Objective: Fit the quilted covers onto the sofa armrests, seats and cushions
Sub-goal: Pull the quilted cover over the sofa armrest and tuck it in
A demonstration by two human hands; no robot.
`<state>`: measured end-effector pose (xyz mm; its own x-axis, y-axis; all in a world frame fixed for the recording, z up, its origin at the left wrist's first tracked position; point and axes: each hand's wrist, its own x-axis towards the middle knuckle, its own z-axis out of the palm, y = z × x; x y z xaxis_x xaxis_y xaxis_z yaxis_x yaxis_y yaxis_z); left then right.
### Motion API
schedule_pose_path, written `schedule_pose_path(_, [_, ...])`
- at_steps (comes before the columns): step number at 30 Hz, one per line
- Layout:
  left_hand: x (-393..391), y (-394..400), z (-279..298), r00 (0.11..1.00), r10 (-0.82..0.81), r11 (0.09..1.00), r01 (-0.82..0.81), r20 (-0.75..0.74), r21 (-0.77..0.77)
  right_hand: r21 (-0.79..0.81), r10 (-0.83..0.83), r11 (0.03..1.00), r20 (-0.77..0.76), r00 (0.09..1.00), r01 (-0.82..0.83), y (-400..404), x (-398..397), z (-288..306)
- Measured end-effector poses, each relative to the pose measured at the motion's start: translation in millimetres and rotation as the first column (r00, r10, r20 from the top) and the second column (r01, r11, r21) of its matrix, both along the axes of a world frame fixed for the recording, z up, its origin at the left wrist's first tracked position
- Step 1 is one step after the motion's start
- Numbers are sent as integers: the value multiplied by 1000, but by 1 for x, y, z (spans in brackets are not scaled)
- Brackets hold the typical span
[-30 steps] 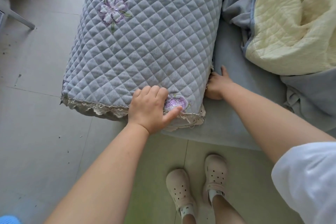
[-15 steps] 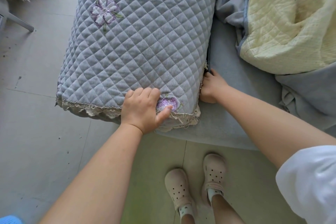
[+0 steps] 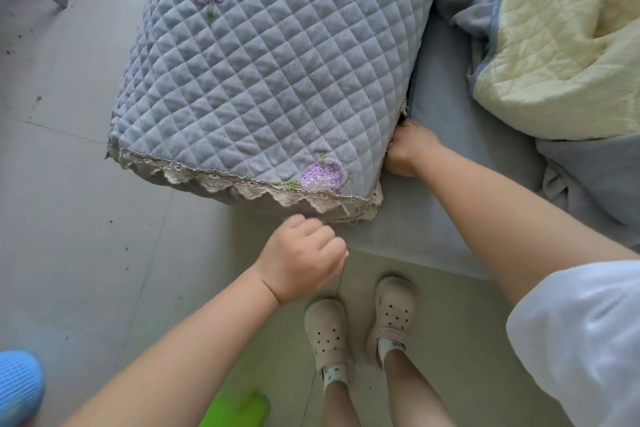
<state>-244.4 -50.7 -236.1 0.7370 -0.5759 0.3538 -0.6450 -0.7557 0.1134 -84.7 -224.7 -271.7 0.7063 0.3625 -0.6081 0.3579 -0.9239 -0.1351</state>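
Closest in, the left hand (image 3: 304, 258) hung in the air just short of the armrest's front end, fingers curled into a loose fist with nothing in them, apart from the lace trim (image 3: 263, 188). A bit further out, the right hand (image 3: 405, 151) was jammed in where the armrest meets the seat (image 3: 446, 163), fingers buried in the gap. Looked like it was pushing the edge of the quilted cover (image 3: 270, 69) down in there, but the fingertips were hidden, so I couldn't tell if that grip was pinching fabric or just pressing.

The cover itself sat over the armrest, stretching away from both hands, lace edge hanging across the front just beyond the left fist.

What I'd worry about: with the left hand off the front, a hard tuck on the seat side could drag the whole cover sideways, so the lace ends up crooked. The outer front corner already looked a little loose.

Count: one cover on the armrest, two embroidered flowers on it (one right past the left hand, one far up), two hands, and one crumpled pile of cream and blue bedding (image 3: 561, 45) beyond the right hand.
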Motion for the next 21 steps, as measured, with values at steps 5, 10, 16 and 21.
schedule_pose_path(5, [-39, -10, -35, 478, 494, 735, -676, -726, 55, -66, 107, 993, 77, 991, -102, -7, -5, -22])
schedule_pose_path(10, [-4, -8, -55, -27, -117, -509, -857, -993, 83, 73, -104, 993, 183, 978, 92, 0, -18, -28])
schedule_pose_path(16, [22, -6, -34, 89, -361, -599, -785, -928, 157, 255, -313, 932, 206, 927, 258, 4, -40, -24])
schedule_pose_path(21, [31, 5, -35, 98, -441, -594, -777, -892, 208, 109, -138, 987, 208, 968, 117, 2, -31, -23])
